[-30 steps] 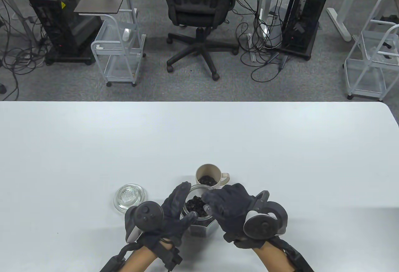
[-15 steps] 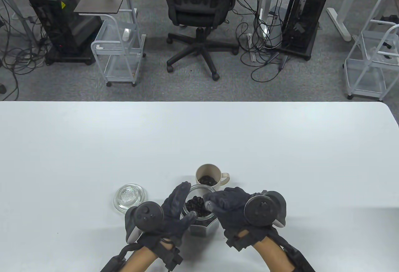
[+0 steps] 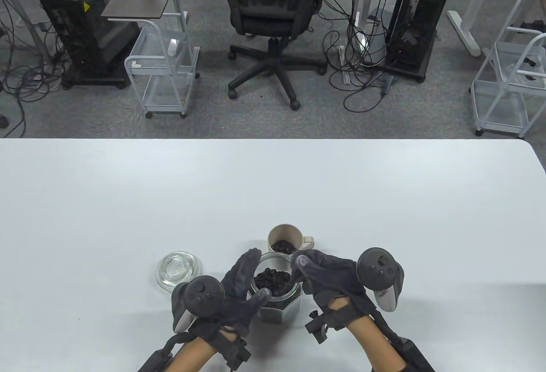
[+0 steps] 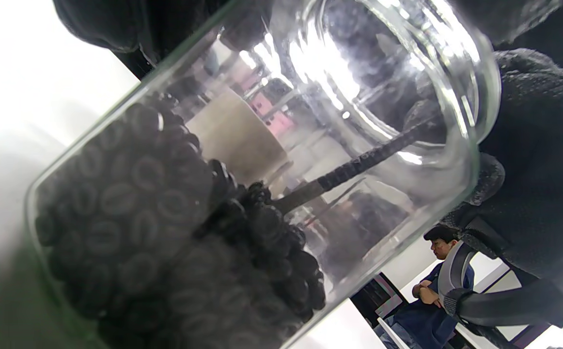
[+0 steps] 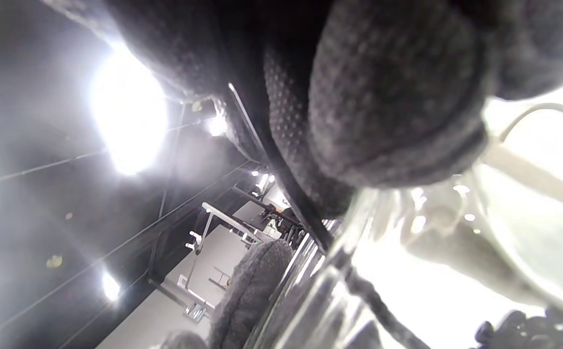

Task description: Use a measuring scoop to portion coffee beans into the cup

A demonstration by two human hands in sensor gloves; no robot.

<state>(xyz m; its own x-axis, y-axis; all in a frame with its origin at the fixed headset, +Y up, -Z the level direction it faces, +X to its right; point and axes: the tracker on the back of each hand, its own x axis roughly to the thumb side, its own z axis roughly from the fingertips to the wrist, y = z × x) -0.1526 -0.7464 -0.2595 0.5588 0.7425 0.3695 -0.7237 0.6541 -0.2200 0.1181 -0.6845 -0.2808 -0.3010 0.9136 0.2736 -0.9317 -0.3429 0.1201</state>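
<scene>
Both hands at the glass jar of coffee beans: left hand curled round it, right hand pinching the scoop handle inside; cup just behind.

The table view looks down from high on the near side across the bench toward the floor beyond. The left wrist view sits tilted, pressed close against the side of the jar. The right wrist view, also tilted, looks along the glove at the jar's rim. All three share the jar.
</scene>
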